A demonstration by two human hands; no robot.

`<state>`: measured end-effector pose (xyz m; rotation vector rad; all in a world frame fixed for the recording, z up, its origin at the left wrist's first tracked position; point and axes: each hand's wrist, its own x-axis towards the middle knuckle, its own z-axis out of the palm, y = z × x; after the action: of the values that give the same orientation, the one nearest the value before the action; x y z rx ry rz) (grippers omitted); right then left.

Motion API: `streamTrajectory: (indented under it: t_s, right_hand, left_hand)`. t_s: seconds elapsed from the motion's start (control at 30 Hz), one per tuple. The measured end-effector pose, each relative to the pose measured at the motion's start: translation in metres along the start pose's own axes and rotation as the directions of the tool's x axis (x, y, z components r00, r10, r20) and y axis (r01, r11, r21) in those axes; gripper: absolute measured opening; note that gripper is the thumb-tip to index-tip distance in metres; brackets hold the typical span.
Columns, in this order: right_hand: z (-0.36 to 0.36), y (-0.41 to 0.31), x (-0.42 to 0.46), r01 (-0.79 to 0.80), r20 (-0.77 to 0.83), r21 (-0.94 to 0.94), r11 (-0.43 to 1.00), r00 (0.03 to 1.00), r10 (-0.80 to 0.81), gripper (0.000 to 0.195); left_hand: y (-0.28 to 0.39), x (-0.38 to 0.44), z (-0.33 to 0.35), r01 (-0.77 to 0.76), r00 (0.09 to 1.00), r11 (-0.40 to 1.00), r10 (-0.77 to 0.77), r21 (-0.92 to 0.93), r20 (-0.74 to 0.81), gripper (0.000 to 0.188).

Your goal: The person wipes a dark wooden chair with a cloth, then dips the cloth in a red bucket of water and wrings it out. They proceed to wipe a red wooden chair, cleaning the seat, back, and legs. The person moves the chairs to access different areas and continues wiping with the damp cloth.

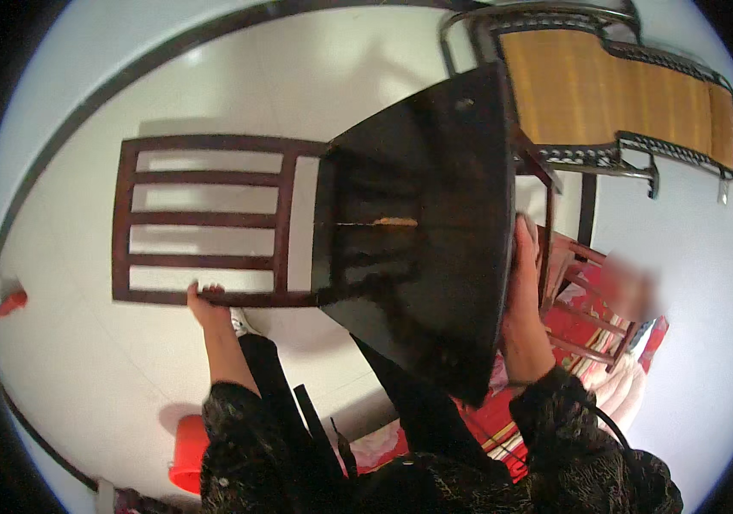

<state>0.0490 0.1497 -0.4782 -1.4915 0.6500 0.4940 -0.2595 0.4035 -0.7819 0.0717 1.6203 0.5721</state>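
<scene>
Before me I hold up a dark wooden chair (462, 257), its glossy seat facing the camera and its slatted backrest pointing left. My left hand (210, 302) grips the lower side rail of the backrest. The front edge of the seat rests against my right hand (524, 276), whose fingers are partly hidden behind the seat. A light tan worn mark shows near the middle of the seat. Part of the chair's legs shows at the right, behind the seat.
A long seat with a tan surface and dark ornate frame (585, 90) stands at the upper right. A person sits at the right, by a reddish wooden chair (588, 350) and red patterned cloth. A red bucket (189, 450) is at the lower left, and a red object (11, 303) lies far left.
</scene>
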Motion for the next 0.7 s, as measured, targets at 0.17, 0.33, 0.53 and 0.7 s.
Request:
streamTrajectory:
  t_s: [0.17, 0.33, 0.53, 0.7]
  right_hand:
    - [-0.140, -0.013, 0.095, 0.087, 0.146, -0.001, 0.996, 0.985, -0.086, 0.034]
    - [-0.199, 0.014, 0.163, 0.247, 0.113, -0.158, 0.956, 0.966, -0.231, 0.041]
    - [-0.225, 0.053, 0.222, -0.278, 0.523, 0.294, 0.914, 0.848, 0.089, 0.035]
    - [-0.220, 0.110, 0.281, -0.121, 0.530, 0.349, 0.929, 0.843, -0.090, 0.040]
  left_hand:
    - [-0.074, -0.066, 0.014, -0.276, 0.961, 0.960, 0.274, -0.053, -0.044, 0.013]
    - [-0.057, -0.106, 0.017, -0.568, 0.814, 0.808, 0.580, -0.158, 0.039, 0.013]
    - [-0.049, -0.198, 0.057, -0.860, 0.498, 0.489, 0.867, -0.146, -0.023, 0.012]
    - [-0.050, -0.237, 0.085, -0.965, 0.210, 0.230, 0.966, -0.125, 0.151, 0.010]
